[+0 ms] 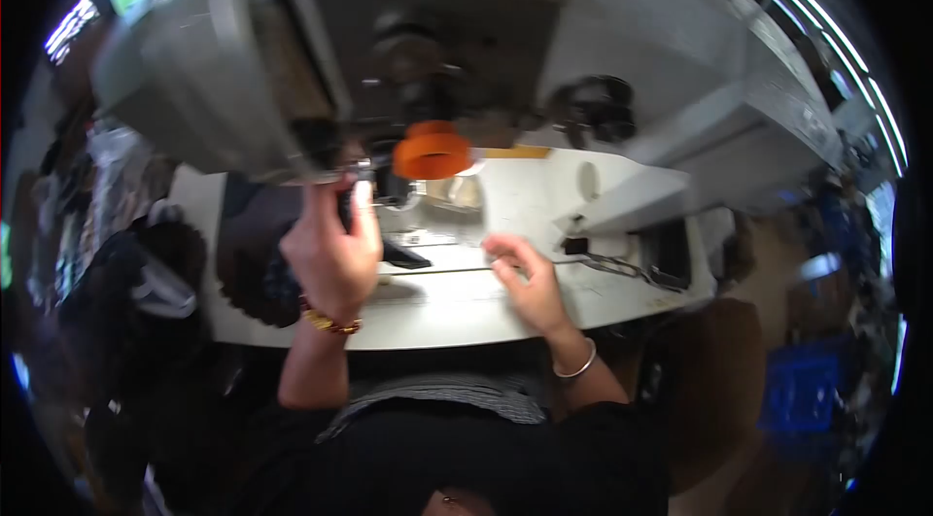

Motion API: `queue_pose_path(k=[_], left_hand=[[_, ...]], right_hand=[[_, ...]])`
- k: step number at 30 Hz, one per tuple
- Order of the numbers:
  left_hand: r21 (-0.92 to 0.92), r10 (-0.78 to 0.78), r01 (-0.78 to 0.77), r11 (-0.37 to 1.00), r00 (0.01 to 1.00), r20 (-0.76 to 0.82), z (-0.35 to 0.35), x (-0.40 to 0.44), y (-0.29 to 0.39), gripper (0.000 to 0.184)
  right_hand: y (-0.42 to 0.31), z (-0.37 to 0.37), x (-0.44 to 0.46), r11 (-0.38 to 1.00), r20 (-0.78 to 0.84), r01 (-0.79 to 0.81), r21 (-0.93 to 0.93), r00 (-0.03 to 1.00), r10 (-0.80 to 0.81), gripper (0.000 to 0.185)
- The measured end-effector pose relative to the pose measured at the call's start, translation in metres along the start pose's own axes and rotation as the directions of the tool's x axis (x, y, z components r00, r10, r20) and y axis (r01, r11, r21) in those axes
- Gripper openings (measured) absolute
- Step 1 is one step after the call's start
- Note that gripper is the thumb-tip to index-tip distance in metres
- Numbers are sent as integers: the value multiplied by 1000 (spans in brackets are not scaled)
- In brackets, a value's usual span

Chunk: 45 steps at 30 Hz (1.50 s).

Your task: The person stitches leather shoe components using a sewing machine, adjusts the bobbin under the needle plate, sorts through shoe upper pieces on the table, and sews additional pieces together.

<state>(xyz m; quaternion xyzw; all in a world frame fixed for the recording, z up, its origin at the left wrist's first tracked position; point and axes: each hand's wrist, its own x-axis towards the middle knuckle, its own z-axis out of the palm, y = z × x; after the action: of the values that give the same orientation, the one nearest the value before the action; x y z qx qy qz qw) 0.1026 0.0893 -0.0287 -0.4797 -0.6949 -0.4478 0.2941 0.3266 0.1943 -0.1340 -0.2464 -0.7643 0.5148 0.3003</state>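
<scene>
A large pale sewing machine [622, 40] fills the upper view, with an orange ring-shaped part [432, 152] under its head. My left hand [335, 249] is raised at the left end of the head, beside the needle area. Its thumb and fingers point up and close around something small and dark, blurred and partly hidden by the machine. My right hand [525, 283] hovers low over the white table [457, 317], right of the needle plate. Its fingers are bent, with a gap between thumb and forefinger, and nothing visible in it. Dark fabric [258, 249] lies left of my left hand.
Metal scissors or tweezers [617, 266] lie on the right of the table, next to a dark rectangular recess [666, 254]. A blue crate [802, 385] stands on the floor at right. Dark bundled material [136, 292] is at far left.
</scene>
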Motion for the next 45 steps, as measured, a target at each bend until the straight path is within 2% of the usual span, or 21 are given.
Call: queue_pose_path(k=[1,3,4,5,7,10,11,13,16,18,19,20,23,25,28,31,34,37,40,43,45], left_hand=[[-27,19,-20,999,999,-32,2,0,-1,22],[-38,10,-10,999,1000,-11,2,-2,-2,22],[-65,4,-3,998,1000,6,1,-4,-4,21],[-80,14,-14,997,1000,-2,1,-5,-6,21],[-100,30,-33,994,999,-33,2,-4,-6,23],[-75,5,-6,997,1000,-6,-1,-3,-4,27],[-97,-2,2,995,1000,-2,-1,-4,-6,26],[-156,-9,10,988,1000,9,-3,-3,-9,26],[-206,-34,28,978,999,-24,-1,-2,-10,25],[-219,-59,52,974,998,-25,0,-2,-11,26],[-252,-48,38,967,998,-32,-1,-1,-12,27],[-259,-54,46,965,998,-25,-2,-1,-12,27],[-302,-78,70,951,997,-14,0,-2,-14,27],[-317,-92,86,944,996,-4,-1,-2,-15,28],[-316,-101,99,943,995,9,-1,-1,-15,28],[-319,-103,102,942,995,11,0,-2,-15,29],[-322,-107,108,941,994,21,0,-3,-16,29],[-310,-98,101,945,995,24,0,-3,-15,29],[-305,-96,98,947,995,24,0,-4,-14,31],[-297,-80,81,951,997,14,0,-3,-15,32],[-300,-74,74,951,997,14,0,-3,-15,32]], right_hand=[[0,-13,-22,955,21,-28,-294,999,35,41],[0,-29,-52,737,-214,-165,-655,976,29,34],[0,-35,-63,580,-307,-246,-777,952,-9,30],[6,-45,-67,419,-408,-321,-850,903,-135,28],[23,-75,-73,216,-453,-402,-890,835,-311,22],[50,-100,-77,266,-370,-293,-918,876,-309,22],[48,-103,-78,266,-383,-319,-910,892,-242,22],[43,-103,-75,236,-325,-274,-932,921,-213,21],[16,-57,-66,596,-280,-106,-796,937,-208,19],[-29,-8,-50,857,-325,-149,-493,945,-22,19],[-42,9,-39,888,-296,-65,-455,952,-82,27],[-44,22,-26,885,-263,28,-465,950,-168,35],[-87,46,16,871,-108,168,-462,964,-244,51],[-101,61,35,822,-108,264,-505,925,-363,49],[-120,73,46,841,-63,275,-466,938,-342,54],[-115,82,54,787,-91,317,-529,901,-424,58],[-121,82,54,778,-76,231,-584,939,-336,61],[-122,84,58,742,-83,263,-617,916,-393,63],[-126,85,59,698,-63,259,-667,914,-400,60],[-132,85,59,672,-39,181,-718,954,-298,57],[-136,86,59,644,-56,183,-743,942,-332,55]])
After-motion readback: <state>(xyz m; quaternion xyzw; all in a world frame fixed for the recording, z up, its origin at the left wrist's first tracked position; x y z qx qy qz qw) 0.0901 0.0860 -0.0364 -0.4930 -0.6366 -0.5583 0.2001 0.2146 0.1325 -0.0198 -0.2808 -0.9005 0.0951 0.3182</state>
